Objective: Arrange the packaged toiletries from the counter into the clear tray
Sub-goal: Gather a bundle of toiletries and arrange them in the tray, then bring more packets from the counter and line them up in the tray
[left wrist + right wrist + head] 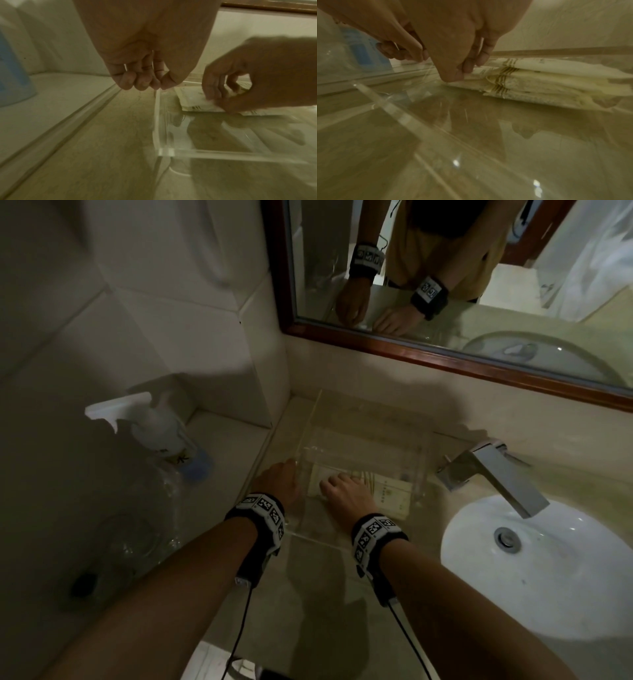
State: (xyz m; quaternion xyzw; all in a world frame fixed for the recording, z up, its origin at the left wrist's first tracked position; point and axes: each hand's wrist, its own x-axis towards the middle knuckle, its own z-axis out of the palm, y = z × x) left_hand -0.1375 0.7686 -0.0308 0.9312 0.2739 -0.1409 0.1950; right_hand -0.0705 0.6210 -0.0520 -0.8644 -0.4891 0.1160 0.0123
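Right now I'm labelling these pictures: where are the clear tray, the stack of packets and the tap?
clear tray (167, 150), left wrist view, near corner of its wall.
stack of packets (547, 79), right wrist view, side of the pile.
tap (493, 474), head view, top of the spout.

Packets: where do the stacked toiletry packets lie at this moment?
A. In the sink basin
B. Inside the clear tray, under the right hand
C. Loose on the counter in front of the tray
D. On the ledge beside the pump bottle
B: the packets are stacked on the floor of the tray, with the right hand pinching their edge inside its clear walls.
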